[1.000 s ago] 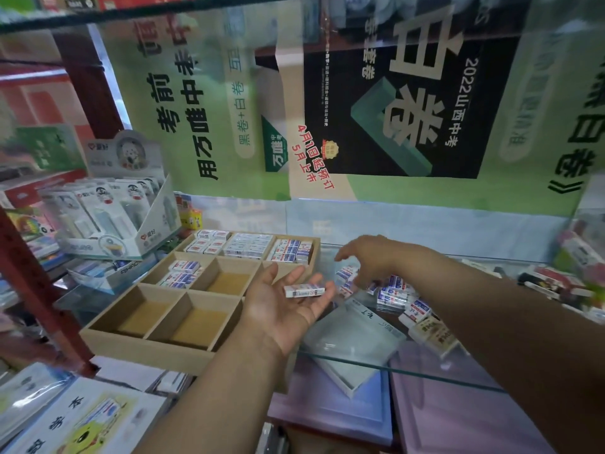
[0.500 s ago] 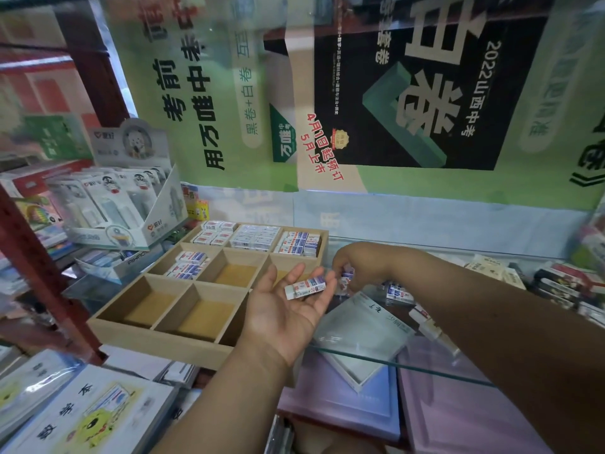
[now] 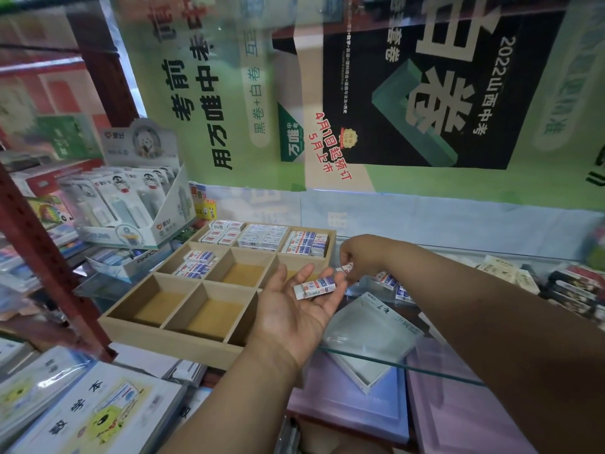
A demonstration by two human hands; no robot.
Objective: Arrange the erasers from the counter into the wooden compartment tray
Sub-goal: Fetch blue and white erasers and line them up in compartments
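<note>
Left hand [image 3: 294, 309] at frame centre: palm up, fingers relaxed and straight. One eraser [image 3: 315, 287] lying flat across the fingers [image 3: 330, 298], not gripped. White block in a paper sleeve; blue and red print, small red mark near one end.

Right hand [image 3: 361, 257] just right of and above the left hand: fingers curled, pinching a second eraser [image 3: 345, 268] of the same white, red and blue look, mostly hidden by the hand.

Loose erasers [image 3: 391, 281] lying on the glass surface [image 3: 425, 365], right of centre, partly behind the right forearm.

Tray [image 3: 170, 337] left of centre: pale wood, divided into a grid. Back row: three compartments packed with sleeved erasers [image 3: 266, 235]. Middle row: left compartment holding a few [image 3: 198, 263], centre compartment bare. Front row: two visible compartments bare. Right column partly hidden behind the left hand.

Display box [image 3: 137, 198] at upper left of the tray. Flat white box [image 3: 370, 335] under the glass at lower right of centre.
</note>
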